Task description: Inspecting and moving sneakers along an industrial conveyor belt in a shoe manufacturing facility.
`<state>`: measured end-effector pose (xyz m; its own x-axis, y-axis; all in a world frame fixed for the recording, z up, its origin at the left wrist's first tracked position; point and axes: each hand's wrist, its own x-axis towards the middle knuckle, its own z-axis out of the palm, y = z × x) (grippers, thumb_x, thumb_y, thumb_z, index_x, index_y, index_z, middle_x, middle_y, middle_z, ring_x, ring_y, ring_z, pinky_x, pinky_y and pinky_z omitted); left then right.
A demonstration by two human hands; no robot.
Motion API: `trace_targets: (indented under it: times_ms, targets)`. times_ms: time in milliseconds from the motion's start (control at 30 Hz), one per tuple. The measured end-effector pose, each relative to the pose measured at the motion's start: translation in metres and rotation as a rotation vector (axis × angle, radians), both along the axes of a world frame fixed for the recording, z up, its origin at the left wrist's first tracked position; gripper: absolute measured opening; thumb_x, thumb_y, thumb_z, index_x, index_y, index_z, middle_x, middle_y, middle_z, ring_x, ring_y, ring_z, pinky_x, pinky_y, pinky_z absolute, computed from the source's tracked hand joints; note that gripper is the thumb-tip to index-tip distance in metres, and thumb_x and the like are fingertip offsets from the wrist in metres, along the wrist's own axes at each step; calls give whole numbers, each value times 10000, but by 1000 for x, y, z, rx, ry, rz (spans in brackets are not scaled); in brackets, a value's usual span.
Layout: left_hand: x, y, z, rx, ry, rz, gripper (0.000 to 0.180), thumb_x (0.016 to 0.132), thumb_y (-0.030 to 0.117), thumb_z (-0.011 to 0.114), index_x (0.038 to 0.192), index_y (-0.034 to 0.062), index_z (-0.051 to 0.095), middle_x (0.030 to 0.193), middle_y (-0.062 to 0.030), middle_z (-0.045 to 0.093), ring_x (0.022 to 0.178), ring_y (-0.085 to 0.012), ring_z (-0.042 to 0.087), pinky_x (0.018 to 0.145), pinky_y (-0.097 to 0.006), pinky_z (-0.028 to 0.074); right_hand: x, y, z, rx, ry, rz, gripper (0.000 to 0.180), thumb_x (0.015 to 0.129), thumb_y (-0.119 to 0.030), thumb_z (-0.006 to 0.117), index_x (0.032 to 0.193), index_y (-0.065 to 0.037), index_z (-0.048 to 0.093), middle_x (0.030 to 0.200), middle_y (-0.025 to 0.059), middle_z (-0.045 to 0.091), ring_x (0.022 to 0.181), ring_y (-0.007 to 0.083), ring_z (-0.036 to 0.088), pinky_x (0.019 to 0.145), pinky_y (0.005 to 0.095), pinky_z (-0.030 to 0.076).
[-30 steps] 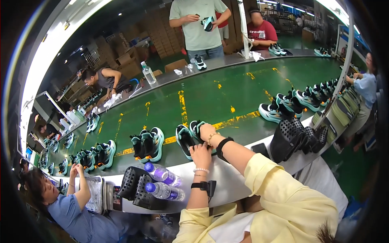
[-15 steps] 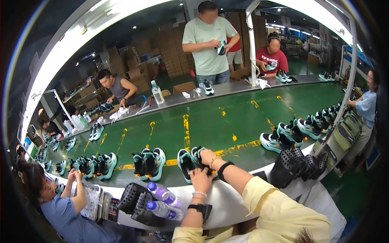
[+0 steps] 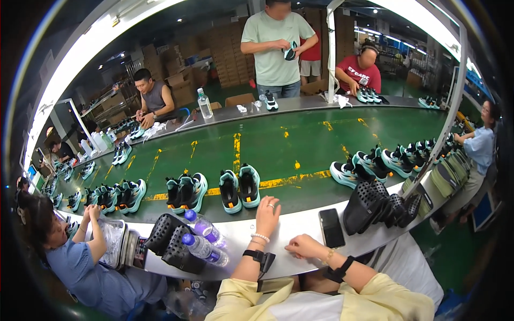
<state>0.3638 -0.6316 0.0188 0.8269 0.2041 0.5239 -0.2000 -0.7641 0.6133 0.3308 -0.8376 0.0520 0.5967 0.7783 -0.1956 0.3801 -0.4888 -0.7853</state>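
Note:
My left hand (image 3: 267,213) lies flat, fingers apart, on the white ledge (image 3: 300,222) at the near edge of the green conveyor belt (image 3: 278,144). It holds nothing. Just beyond it on the belt stands a pair of black and teal sneakers (image 3: 239,187), apart from my fingers. My right hand (image 3: 303,247) rests lower on the ledge with its fingers curled in and nothing in them. A black phone (image 3: 332,227) lies on the ledge to its right.
Two clear bottles with purple labels (image 3: 204,239) lie beside black perforated shoe forms (image 3: 167,242) to my left; more black forms (image 3: 377,206) sit to my right. Other sneaker pairs (image 3: 186,191) line the belt. A seated person in blue (image 3: 80,257) works at my left; others stand across the belt.
My right hand let go of the sneaker pair on the belt and drew back to the ledge. My left hand shifted slightly right along the ledge. The view tilted down.

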Motion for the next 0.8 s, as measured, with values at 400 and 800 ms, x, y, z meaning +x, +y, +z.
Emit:
trace_targets:
  times_ms: [400,800]
  targets:
    - [-12,-9,-45,-10,116,54,263,936,229,569,883,5,699,951,-152,661,970,-336,581,881,-419,456,-37,-33,-50,477,187,-412,244,977,-163,567,838,14,663,515,8,543,418,58,476,392,229,344]
    - [-17,-11,-42,-22,66,84,326,997,231,470,854,1,652,883,-174,634,902,-357,571,843,-450,451,-38,-32,-56,455,-44,-438,204,960,-140,567,880,10,679,527,45,567,467,95,542,471,267,416]
